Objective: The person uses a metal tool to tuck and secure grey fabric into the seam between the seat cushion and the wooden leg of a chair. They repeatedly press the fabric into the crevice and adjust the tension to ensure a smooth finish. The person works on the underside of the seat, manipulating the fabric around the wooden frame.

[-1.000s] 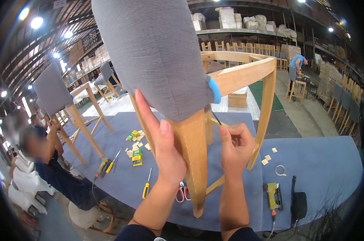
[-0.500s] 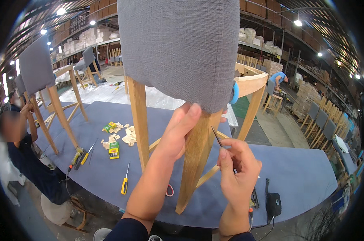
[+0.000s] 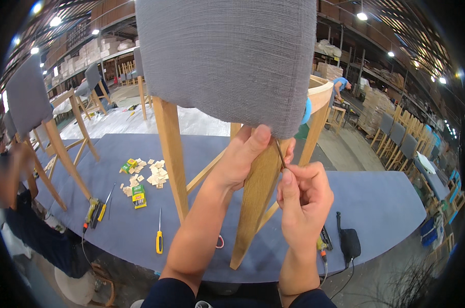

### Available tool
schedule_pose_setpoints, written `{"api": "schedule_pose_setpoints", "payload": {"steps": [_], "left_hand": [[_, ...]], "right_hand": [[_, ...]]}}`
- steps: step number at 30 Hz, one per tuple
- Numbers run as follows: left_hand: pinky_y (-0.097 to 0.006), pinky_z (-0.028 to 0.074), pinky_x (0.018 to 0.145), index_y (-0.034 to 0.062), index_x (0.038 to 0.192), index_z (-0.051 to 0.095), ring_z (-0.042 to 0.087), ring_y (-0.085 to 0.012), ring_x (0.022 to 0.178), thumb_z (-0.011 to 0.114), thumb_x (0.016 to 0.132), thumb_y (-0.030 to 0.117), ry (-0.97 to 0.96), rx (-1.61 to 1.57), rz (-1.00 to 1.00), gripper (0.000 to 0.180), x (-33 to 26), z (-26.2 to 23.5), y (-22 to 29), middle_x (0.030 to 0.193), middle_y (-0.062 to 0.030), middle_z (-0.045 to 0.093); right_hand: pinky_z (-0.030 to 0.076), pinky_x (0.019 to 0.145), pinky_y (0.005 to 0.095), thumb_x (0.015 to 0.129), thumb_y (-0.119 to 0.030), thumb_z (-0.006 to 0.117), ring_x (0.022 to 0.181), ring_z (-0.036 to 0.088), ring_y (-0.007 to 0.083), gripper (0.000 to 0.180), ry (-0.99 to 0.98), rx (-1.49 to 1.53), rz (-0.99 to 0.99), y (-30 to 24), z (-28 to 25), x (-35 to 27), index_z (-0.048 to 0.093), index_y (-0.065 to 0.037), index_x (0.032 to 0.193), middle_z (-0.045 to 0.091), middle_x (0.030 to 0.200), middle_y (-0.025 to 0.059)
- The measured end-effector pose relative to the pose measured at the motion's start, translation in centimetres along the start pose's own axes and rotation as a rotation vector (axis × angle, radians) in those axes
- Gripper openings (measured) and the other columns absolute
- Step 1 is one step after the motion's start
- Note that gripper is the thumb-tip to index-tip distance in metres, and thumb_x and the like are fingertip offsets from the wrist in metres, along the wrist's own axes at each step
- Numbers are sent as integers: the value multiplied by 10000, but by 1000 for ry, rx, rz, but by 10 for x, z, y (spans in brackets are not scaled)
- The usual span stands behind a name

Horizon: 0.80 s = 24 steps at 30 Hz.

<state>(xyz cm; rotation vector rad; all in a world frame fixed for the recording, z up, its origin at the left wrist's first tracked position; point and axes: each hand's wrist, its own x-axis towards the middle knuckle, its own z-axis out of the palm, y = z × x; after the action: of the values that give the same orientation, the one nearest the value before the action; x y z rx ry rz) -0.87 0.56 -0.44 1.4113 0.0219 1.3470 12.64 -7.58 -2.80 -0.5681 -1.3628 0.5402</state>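
So the grey chair back (image 3: 225, 61) is front and center above the blue-grey counter (image 3: 376, 205), and the left hand (image 3: 243, 160) has its grip wrapped round the top of the near wooden leg (image 3: 254, 205), tucked just under that chair back. The right hand (image 3: 305, 203) has its grip pinching a thin dark rod (image 3: 281, 155), its tip right by the chair back's lower edge, can't tell if they're touching. Over to the left there's a yellow-handled screwdriver (image 3: 159, 241), some small pale squares (image 3: 158, 174) and a green-and-yellow box (image 3: 138, 196).
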Motion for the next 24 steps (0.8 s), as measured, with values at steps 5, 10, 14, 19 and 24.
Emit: {"api": "schedule_pose_setpoints", "payload": {"steps": [5,10,14,19,24], "left_hand": [[-366,600,799,-52,1348,535,690,-232,930,627,968,692,19,102,-4,840,-3,-1,-1,1102,-173,680],[-346,569,747,-26,1236,567,659,-195,862,665,1025,533,62,-59,15,605,-5,12,1,982,-140,665],[-330,559,736,-13,1231,574,657,-188,862,591,1025,638,29,-164,-15,683,-5,7,-2,965,-125,662],[-318,555,740,-7,1226,577,660,-173,862,570,1013,679,44,-15,32,718,-3,7,-6,962,-110,666],[-325,571,764,-37,1323,534,668,-197,930,507,997,756,38,198,30,858,-6,2,-3,1091,-147,654]], "right_hand": [[335,508,218,1061,-71,647,566,471,43,108,6,148,8,5,4,2,561,-16,1027,565,713,-7],[313,496,216,1065,-74,642,565,465,40,107,-1,187,42,2,2,1,562,-16,1023,568,721,-5],[300,485,208,1065,-76,643,564,465,35,103,37,217,92,-4,7,-2,565,-13,1041,574,720,5],[401,562,188,1057,7,621,634,540,32,75,15,351,81,5,7,1,549,3,1034,616,768,19],[405,563,189,1056,-1,628,635,546,36,74,76,395,18,13,17,1,555,11,1047,616,766,20]]}}
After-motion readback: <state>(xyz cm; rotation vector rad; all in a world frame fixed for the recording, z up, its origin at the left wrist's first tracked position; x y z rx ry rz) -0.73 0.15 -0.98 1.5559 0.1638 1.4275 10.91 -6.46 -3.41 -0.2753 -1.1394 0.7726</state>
